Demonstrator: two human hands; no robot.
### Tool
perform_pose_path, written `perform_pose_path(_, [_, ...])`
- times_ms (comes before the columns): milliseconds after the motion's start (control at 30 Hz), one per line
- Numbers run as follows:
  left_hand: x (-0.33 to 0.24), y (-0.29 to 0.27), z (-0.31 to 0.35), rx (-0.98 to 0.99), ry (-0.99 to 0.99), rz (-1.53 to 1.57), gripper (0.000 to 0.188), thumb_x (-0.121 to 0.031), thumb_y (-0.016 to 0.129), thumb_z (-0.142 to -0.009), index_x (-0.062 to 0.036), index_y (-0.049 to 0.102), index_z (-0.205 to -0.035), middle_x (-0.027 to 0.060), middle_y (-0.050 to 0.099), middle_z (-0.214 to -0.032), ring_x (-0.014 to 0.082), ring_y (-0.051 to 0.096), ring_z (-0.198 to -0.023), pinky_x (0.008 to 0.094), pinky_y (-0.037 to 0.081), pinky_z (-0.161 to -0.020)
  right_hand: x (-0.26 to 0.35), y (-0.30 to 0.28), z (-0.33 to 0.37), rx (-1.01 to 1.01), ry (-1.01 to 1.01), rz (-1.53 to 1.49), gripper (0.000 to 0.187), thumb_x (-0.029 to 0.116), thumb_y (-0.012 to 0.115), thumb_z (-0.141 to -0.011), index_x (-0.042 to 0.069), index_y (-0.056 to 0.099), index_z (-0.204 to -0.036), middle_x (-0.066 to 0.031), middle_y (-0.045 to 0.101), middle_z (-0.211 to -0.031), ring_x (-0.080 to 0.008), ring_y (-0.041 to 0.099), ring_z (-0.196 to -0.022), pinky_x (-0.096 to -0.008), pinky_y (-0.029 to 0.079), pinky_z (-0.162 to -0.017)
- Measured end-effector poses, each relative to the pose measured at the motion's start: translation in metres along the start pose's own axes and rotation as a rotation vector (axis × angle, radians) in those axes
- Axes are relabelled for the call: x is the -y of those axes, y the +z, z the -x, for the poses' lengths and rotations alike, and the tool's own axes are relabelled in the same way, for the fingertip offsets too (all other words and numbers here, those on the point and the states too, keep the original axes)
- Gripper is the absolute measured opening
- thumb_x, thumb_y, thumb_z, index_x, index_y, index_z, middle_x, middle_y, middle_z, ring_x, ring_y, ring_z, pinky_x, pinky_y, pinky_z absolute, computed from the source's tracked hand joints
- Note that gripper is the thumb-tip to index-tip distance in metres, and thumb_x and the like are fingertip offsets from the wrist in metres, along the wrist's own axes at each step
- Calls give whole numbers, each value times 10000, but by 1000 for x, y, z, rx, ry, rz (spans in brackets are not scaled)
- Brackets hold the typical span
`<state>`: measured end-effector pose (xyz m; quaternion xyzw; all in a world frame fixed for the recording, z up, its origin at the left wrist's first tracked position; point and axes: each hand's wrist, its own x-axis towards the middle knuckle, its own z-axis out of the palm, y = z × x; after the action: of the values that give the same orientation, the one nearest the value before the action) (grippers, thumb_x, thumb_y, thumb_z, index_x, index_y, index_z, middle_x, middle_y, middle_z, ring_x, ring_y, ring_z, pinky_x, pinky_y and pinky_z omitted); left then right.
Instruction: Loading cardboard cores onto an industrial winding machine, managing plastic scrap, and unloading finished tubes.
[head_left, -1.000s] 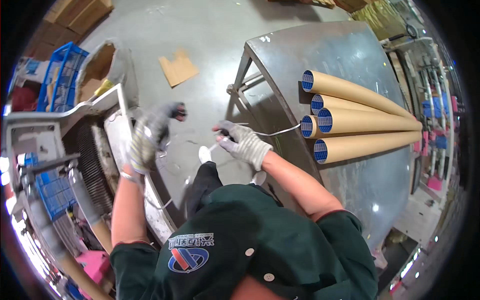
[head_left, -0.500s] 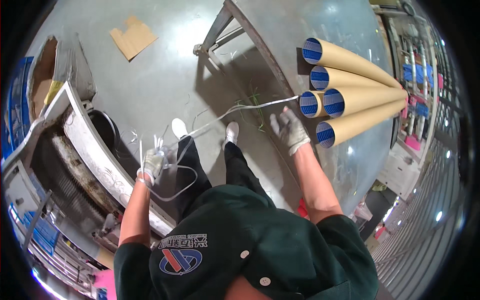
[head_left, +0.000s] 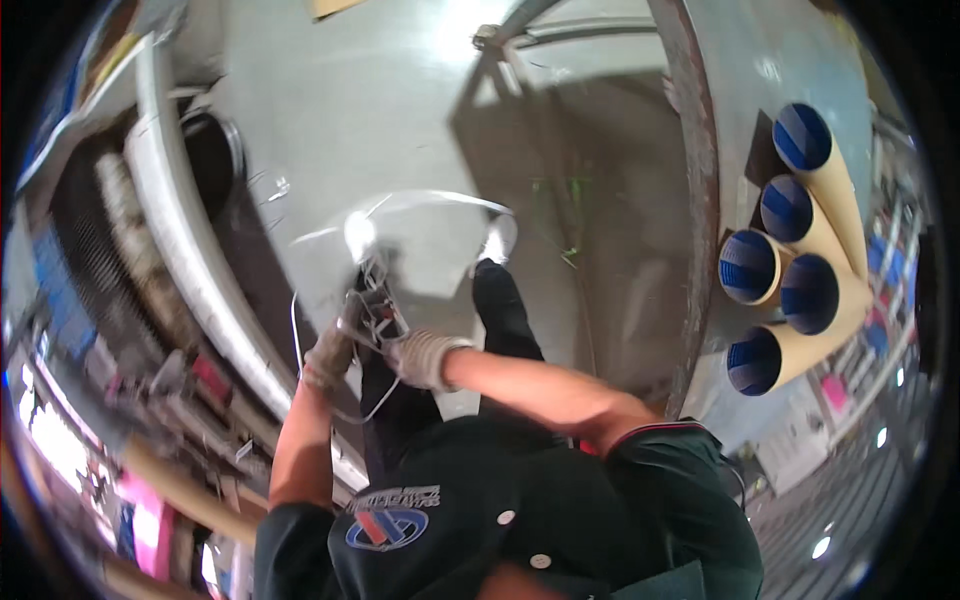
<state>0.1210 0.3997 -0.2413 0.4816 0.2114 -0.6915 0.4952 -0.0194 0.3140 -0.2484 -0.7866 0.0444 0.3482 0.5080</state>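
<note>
A bundle of thin white strapping (head_left: 430, 197) is gathered in front of my legs, its loose loops arching over my shoes and hanging past my wrist. My left hand (head_left: 332, 352), in a pale work glove, is closed on the bundle. Right beside it, my gloved right hand (head_left: 425, 360) has its fingers curled onto the same strapping. Motion smears the fingertips and the middle of the bundle, so the exact grip is unclear.
Several brown cardboard tubes (head_left: 840, 320) with blue insides lie on the table at the right, behind its metal edge (head_left: 703, 200). A machine with a white frame (head_left: 185, 235) stands at the left, near a dark round bin (head_left: 212, 160). Green scraps (head_left: 571, 250) lie on the floor.
My right hand has come from near the tubes across to my left hand. The strapping that stretched toward the tubes is now drawn in and looped. My view has shifted, putting the tubes farther right.
</note>
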Motion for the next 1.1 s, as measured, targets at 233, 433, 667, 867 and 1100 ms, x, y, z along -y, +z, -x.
perform_pose_path(233, [35, -14, -92, 68, -81, -375, 306, -266, 609, -835, -26, 579, -1022, 28, 620, -816, 102, 588, -705, 233, 476, -607, -85, -8, -23, -59, 99, -461, 207, 204, 506, -831, 102, 601, -984, -111, 627, -863, -227, 610, -705, -362, 490, -669])
perform_pose_path(433, [11, -7, -171, 88, -201, -112, 296, -367, 536, -871, -82, 565, -947, -42, 489, -634, 36, 444, -518, 194, 356, -454, -251, 25, -26, 37, 64, -2099, 403, -6, 586, -793, 43, 510, -1186, -132, 602, -960, -177, 605, -764, -309, 523, -668])
perform_pose_path(667, [13, -157, -266, -340, 4, -297, 137, -103, 452, -901, -72, 580, -862, -43, 470, -645, 68, 433, -525, 232, 343, -460, -443, 87, 25, -169, 1045, -43, 470, 167, 467, -769, 48, 458, -1224, -212, 448, -1256, -321, 427, -1175, -390, 351, -965])
perform_pose_path(867, [-59, -279, -327, -757, -106, -1555, 336, -231, 501, -825, -44, 554, -1100, 235, 594, -943, 370, 574, -906, 404, 441, -782, -470, 58, 48, 492, 1303, 139, 628, 243, 507, -837, 138, 215, -1382, -118, 413, -1323, -283, 496, -1123, -375, 416, -903])
perform_pose_path(1100, [-134, -537, -381, -1236, 659, -1344, 456, -274, 504, -866, -58, 420, -1258, 122, 600, -957, 258, 572, -852, 351, 469, -755, -548, 163, 13, 162, 1211, -348, 273, 303, 528, -849, 75, 584, -990, -65, 560, -778, -211, 537, -666, -346, 450, -554])
